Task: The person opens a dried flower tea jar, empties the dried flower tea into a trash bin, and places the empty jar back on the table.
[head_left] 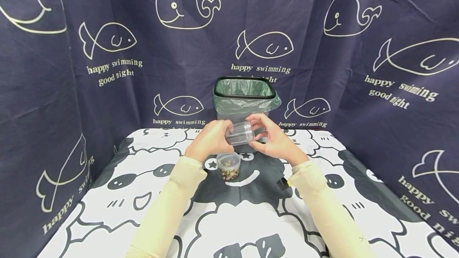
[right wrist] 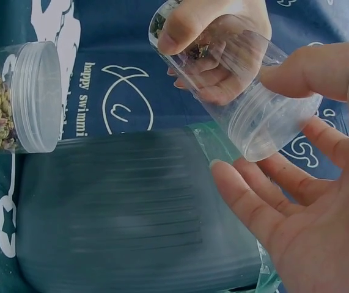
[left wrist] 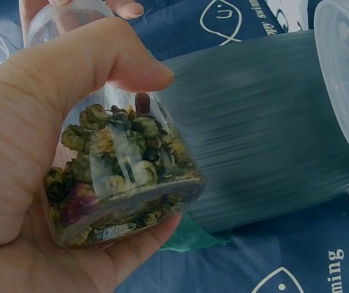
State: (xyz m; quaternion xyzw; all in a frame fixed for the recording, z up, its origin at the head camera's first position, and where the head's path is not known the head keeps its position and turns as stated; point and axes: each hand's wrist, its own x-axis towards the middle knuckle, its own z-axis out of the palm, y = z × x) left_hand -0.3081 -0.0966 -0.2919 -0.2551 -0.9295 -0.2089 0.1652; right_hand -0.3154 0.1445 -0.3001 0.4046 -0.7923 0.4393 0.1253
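Observation:
My left hand (head_left: 212, 136) grips a clear plastic jar (head_left: 238, 133) around its body, holding it tilted above the table. Dried flower buds (left wrist: 122, 152) lie in the bottom of this jar, between my thumb and fingers. At the jar's other end, my right hand (head_left: 270, 136) has its fingers spread around the ribbed clear screw end (right wrist: 275, 122). The thumb overlaps the upper edge there in the right wrist view, and the other fingers extend past the lower edge. A second clear jar (head_left: 228, 164), part full of dried flower buds, stands on the table below my left hand.
Behind my hands stands a grey bin (head_left: 224, 108) with a black rim (head_left: 247, 97) and a green bag (head_left: 233, 106) folded over it. A sheep-print cloth (head_left: 150, 198) covers the table. Dark blue fabric (head_left: 193, 59) with fish and whales hangs around it.

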